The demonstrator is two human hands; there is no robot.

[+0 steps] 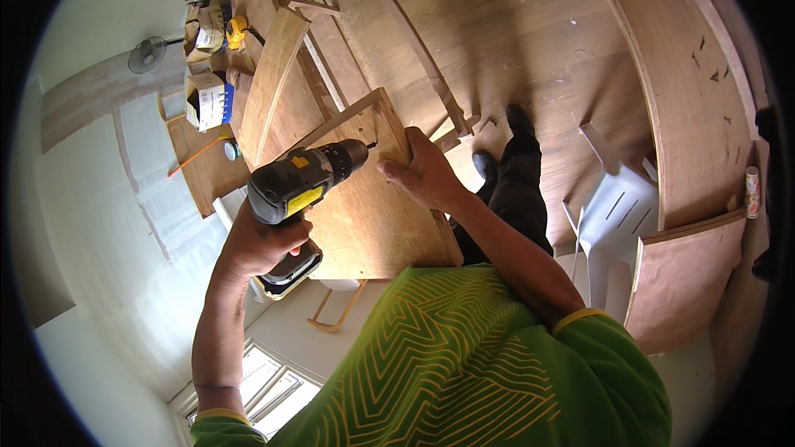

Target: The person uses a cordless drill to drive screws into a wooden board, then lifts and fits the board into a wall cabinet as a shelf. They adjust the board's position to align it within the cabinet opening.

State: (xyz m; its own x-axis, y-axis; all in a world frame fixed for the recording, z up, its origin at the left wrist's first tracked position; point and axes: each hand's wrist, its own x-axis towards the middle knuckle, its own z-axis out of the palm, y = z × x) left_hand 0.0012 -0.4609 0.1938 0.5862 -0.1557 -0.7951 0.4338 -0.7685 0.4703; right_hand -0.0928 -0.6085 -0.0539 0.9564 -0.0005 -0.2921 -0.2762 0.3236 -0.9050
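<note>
A cordless drill, black with yellow labels, is gripped at centre left of the frame by the left hand, whose fingers are wrapped tight round the handle. Its bit is set against the upper edge of a plywood panel at mid-frame. The panel edge is steadied by the right hand, fingers curled over it just beside the bit.

A slip of the bit off the narrow edge could be judged the main risk, since the steadying fingers lie so near it; the thin ply could also be split if the drill is tilted.

A timber frame is seen above, cardboard boxes and a small fan at upper left, a white plastic chair at right, close to the legs, and curved plywood sheets along the right rim
</note>
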